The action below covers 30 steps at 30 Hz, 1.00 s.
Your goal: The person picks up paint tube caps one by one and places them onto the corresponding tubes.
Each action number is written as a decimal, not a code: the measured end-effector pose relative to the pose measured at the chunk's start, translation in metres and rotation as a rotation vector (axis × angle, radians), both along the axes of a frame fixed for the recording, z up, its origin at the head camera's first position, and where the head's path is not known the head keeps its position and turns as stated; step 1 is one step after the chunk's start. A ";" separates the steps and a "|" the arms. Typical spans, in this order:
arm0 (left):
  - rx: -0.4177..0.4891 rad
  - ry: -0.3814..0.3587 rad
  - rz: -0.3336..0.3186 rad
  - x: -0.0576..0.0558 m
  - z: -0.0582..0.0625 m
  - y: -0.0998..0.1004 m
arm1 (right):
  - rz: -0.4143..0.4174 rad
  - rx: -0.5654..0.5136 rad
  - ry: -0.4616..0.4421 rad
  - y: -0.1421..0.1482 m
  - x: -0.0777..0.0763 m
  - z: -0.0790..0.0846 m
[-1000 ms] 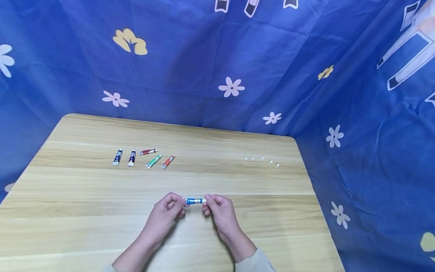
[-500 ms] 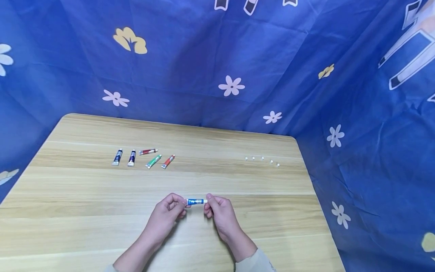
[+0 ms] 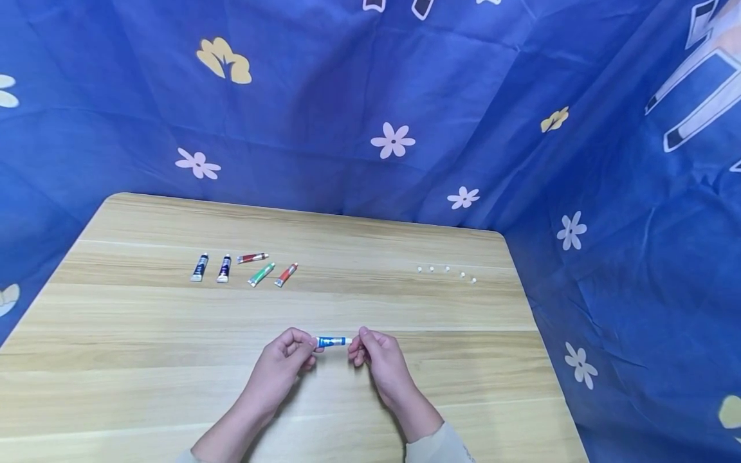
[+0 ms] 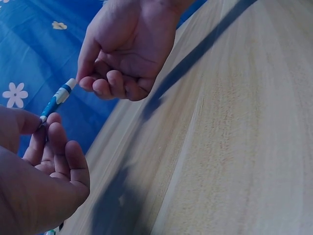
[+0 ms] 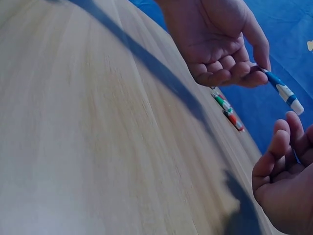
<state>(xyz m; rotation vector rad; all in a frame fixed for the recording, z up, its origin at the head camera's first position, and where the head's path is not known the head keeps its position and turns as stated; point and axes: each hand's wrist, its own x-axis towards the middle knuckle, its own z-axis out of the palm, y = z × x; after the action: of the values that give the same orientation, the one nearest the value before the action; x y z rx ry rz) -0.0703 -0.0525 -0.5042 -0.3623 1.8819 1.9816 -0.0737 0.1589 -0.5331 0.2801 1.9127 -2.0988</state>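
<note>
A small blue paint tube (image 3: 332, 342) with a white cap (image 4: 72, 82) is held up level over the table in front of me. My left hand (image 3: 283, 363) pinches its flat crimped end between thumb and forefinger, as the left wrist view shows. My right hand (image 3: 379, 363) is at the cap end, its fingers loosely bent. In the right wrist view the whole cap shows, and the right fingertips (image 5: 292, 117) lie just below it, with nothing gripped between finger and thumb.
Toward the back left of the wooden table (image 3: 173, 334) lie several paint tubes: dark blue (image 3: 199, 267), purple (image 3: 224, 269), dark red (image 3: 253, 258), green (image 3: 262, 274) and orange-red (image 3: 286, 274). Several small white caps (image 3: 447, 269) are spread at the back right. Blue patterned cloth (image 3: 324, 116) hangs behind.
My right thumb and fingers have come off the cap, and the right hand has shifted slightly right. My left hand and the blue tube have stayed nearly still.
</note>
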 end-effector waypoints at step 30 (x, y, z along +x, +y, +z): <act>-0.010 -0.013 -0.041 0.000 0.000 0.003 | 0.027 0.219 0.354 0.014 0.004 0.005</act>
<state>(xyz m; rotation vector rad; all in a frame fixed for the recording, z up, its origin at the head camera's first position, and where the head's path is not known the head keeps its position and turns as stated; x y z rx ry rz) -0.0699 -0.0491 -0.5041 -0.3360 1.8771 1.9389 -0.0694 0.1728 -0.5281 -0.0808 2.3364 -2.0282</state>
